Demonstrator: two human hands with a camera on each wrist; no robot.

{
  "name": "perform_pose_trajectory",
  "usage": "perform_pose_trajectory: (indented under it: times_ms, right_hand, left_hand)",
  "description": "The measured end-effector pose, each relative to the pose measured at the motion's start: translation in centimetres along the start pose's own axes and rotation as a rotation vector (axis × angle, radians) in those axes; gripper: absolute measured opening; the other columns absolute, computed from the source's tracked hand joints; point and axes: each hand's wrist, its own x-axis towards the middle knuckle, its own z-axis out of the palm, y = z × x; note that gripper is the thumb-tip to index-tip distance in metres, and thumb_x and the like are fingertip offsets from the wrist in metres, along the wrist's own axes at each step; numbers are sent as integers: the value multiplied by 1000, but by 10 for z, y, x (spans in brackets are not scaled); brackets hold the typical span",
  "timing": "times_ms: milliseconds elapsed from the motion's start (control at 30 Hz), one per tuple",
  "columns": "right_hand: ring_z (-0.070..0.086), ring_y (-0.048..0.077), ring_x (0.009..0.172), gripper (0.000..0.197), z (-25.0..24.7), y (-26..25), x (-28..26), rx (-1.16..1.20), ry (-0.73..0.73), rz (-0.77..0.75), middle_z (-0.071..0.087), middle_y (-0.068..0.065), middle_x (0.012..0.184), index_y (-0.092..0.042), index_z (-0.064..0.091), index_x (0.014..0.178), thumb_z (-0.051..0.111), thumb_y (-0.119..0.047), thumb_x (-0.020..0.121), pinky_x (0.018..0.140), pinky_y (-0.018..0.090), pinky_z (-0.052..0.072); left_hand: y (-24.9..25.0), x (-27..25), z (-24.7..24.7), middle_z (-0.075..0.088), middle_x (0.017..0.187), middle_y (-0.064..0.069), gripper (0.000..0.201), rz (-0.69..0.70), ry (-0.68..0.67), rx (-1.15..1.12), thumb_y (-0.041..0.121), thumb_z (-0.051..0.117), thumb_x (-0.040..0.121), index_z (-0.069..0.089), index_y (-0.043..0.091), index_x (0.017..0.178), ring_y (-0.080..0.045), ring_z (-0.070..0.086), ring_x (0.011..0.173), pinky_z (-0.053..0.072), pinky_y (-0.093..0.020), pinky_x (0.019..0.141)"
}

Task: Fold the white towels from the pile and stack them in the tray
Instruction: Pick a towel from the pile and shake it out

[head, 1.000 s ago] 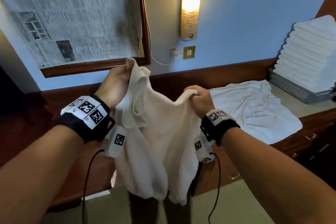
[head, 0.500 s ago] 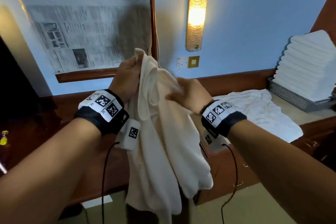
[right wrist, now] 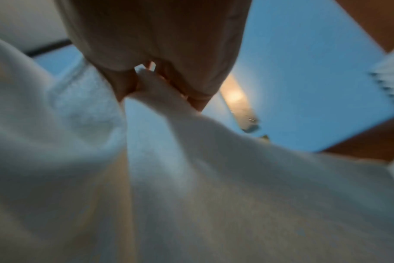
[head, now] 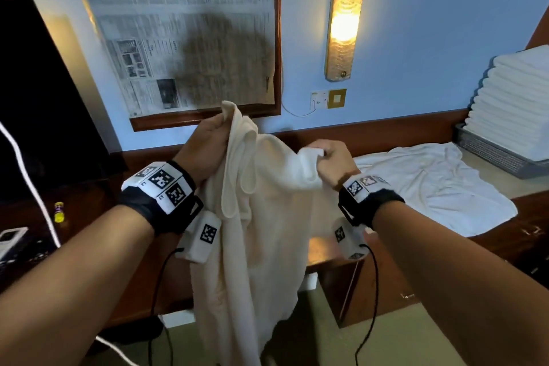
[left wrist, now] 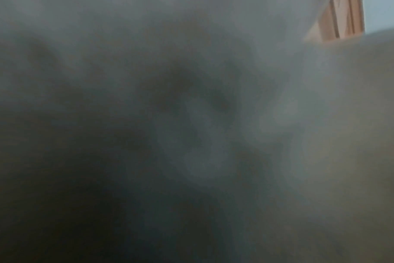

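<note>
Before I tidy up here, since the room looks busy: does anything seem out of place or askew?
One rumpled white towel lies spread on the counter, one corner overhanging its front edge, beside the tray of neatly folded towels. Nothing looks spilled or damaged.

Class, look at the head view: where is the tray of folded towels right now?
The tray sits at the far right on the counter, against the blue wall, just right of the spread towel.
</note>
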Motion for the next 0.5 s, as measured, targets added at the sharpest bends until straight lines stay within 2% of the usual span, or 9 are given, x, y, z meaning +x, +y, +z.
perform_pose_trajectory:
  times_ms: [67,133,200,233,300,400,433,500]
  right_hand:
    - [67,28,85,15,8,-40,10,-40,-32,-161,73,12,87,-3,75,89,60,-5,86,80,37,54]
    - [61,25,70,17,12,-79,16,-92,-30,-268,67,12,71,-4,69,74,57,-6,86,67,32,47]
    - [43,17,53,31,12,-107,19,-118,4,-327,48,1,53,-15,51,55,56,-7,84,54,30,34]
    - [34,13,51,36,9,-116,18,-116,12,-338,38,-2,51,-18,42,52,56,-8,84,54,28,30]
    - [30,10,53,38,3,-118,11,-101,-28,-321,34,-3,54,-18,38,55,63,-16,85,53,26,28]
    - [43,0,52,28,-2,-100,-13,-109,-168,-212,49,-11,60,-23,53,66,75,-31,83,54,17,33]
    - [47,-3,54,27,-1,-88,-21,-119,-209,-189,53,-14,62,-27,55,67,77,-32,82,56,16,34]
    - [45,1,52,37,2,-59,-32,-166,-261,-97,49,-14,57,-26,50,60,79,-30,83,56,22,33]
  left_hand:
    - [-4,-7,0,78,97,-2,35,-21,-26,-53,34,46,107,76,18,96,-24,72,99,55,-44,95]
    - [-4,-12,6,78,87,4,35,-16,-40,-114,28,41,108,73,18,95,-15,72,87,56,-37,87]
    - [-1,-14,11,75,78,11,36,23,-32,-157,26,37,110,69,20,95,-4,70,75,55,-26,74]
    - [1,-13,11,74,76,12,37,47,-4,-156,29,37,110,69,20,93,-3,68,73,54,-25,72]
    - [4,-9,5,70,71,13,44,88,53,-152,38,37,108,69,24,81,-3,64,69,51,-26,71]
    - [10,-2,-4,65,64,14,54,128,106,-187,43,39,107,68,28,64,-4,60,63,51,-26,69]
    - [11,1,-6,64,65,14,52,143,116,-171,48,44,105,67,28,63,-7,59,66,53,-31,73]
    - [12,8,-8,65,72,9,46,165,116,-121,59,49,97,67,30,65,-18,59,77,54,-48,85]
